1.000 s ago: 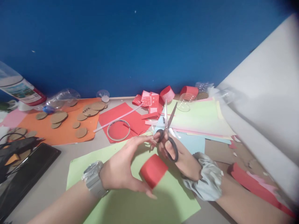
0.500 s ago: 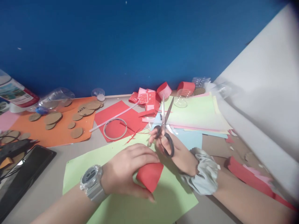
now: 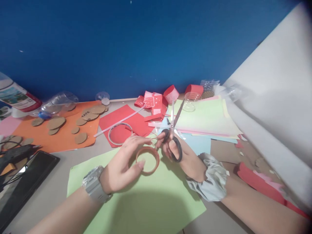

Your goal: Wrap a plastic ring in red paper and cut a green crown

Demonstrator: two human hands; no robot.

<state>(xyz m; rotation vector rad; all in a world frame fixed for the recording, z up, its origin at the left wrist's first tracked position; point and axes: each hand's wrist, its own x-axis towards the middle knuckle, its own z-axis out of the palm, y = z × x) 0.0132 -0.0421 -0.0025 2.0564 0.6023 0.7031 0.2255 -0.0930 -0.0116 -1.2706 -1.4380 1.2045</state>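
My left hand point(image 3: 122, 167), with a grey watch on its wrist, grips a reddish ring point(image 3: 157, 162) between thumb and fingers. The ring is turned end-on, so green paper shows through its opening. My right hand point(image 3: 186, 157) is closed around the black handles of a pair of scissors point(image 3: 172, 126). Their blades are spread apart and point away from me. Both hands are over a light green sheet point(image 3: 156, 208). Just beyond the left hand, a clear roll-shaped ring point(image 3: 109, 136) lies on a red sheet point(image 3: 122, 116).
Red paper pieces point(image 3: 156, 102) and red paper rings point(image 3: 194, 91) sit by the blue wall. Cardboard discs point(image 3: 81, 138) lie on orange paper point(image 3: 65, 144) at left, near a bottle point(image 3: 18, 97) and a dark phone-like slab point(image 3: 31, 182). Stacked pale sheets point(image 3: 207, 117) lie at right.
My left hand has turned the red piece so that its round opening now faces me, and has shifted slightly left and up. The right hand with the scissors has barely moved.
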